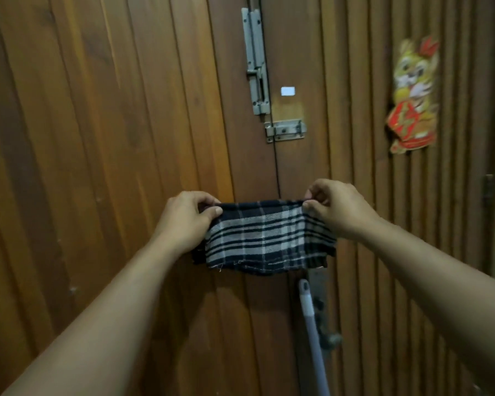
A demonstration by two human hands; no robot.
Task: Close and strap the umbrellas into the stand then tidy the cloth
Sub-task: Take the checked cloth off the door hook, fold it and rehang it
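Observation:
A dark blue and white checked cloth (266, 238) hangs folded in front of a wooden door, stretched flat between my hands. My left hand (186, 218) pinches its upper left corner between thumb and fingers. My right hand (337, 207) pinches the upper right corner the same way. The cloth's frayed lower edge hangs free at about chest height. No umbrella and no stand are in view.
The brown wooden double door (112, 138) fills the view, with metal slide bolts (256, 64) and a latch (285, 130) at its centre seam. A colourful paper decoration (413, 95) sticks on the right leaf. A grey pole handle (312, 324) leans below the cloth near the door handle (330, 338).

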